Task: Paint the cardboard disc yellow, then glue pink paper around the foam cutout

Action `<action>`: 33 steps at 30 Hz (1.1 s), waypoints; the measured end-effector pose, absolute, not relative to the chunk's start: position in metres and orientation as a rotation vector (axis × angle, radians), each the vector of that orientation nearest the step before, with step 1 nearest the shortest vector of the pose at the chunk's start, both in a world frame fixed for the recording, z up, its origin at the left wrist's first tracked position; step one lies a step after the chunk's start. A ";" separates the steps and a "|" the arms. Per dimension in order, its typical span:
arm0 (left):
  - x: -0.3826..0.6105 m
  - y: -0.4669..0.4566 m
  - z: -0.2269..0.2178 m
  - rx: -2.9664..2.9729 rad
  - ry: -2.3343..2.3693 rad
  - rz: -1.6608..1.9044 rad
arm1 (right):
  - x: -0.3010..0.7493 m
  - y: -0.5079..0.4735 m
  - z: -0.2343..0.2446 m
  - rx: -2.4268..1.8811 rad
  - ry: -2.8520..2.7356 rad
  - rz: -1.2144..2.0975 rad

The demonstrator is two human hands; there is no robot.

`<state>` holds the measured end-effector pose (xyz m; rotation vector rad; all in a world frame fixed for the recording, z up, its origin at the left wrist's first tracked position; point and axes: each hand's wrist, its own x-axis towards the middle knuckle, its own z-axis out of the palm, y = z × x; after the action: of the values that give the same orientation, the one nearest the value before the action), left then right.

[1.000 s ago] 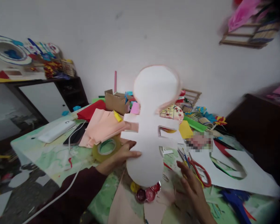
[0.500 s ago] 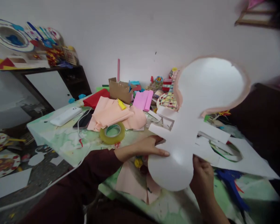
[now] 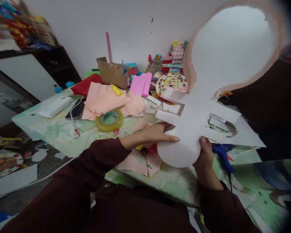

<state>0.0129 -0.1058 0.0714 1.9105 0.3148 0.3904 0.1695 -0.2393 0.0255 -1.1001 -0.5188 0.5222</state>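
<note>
Between both hands I hold up a large white cardboard cutout [image 3: 191, 119], round at top and bottom with a narrow waist and slotted side pieces. A peach paper strip [image 3: 247, 85] runs along the edge of its upper part. My left hand [image 3: 161, 133] grips the lower left side, thumb flat on the face and fingers behind. On the lower right edge, my right hand [image 3: 205, 150] pinches the card, its fingers partly hidden behind. Beyond my right hand lies a blue glue gun [image 3: 224, 157]. Cut peach paper [image 3: 135, 165] rests on the table below the cutout.
A roll of yellow tape [image 3: 120, 119], folded peach paper [image 3: 104, 102], pink paper [image 3: 140, 84] and a cardboard box [image 3: 113, 74] crowd the table [image 3: 87, 136]. A white power bank [image 3: 55, 107] lies at left. Paper scraps litter the floor. A cabinet [image 3: 26, 74] stands far left.
The cutout has risen in view and looks larger, with both hands still gripping it. The view has tilted down and shifted, so table things appear higher and more to the left.
</note>
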 end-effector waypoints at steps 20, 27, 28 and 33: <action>-0.077 -0.096 0.027 2.722 0.494 0.028 | 0.193 -0.239 0.037 -0.944 -0.244 0.438; -0.069 -0.095 0.025 2.742 0.465 -0.023 | 0.197 -0.240 0.029 -0.999 -0.238 0.424; -0.068 -0.095 0.025 2.743 0.460 -0.027 | 0.197 -0.240 0.029 -0.995 -0.238 0.416; -0.066 -0.095 0.026 2.741 0.470 -0.055 | 0.198 -0.240 0.030 -0.977 -0.234 0.383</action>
<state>-0.0657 -0.0953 0.0265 2.7410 0.4697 -0.0553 0.1979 -0.2399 0.0304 -0.9769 -0.2340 0.3831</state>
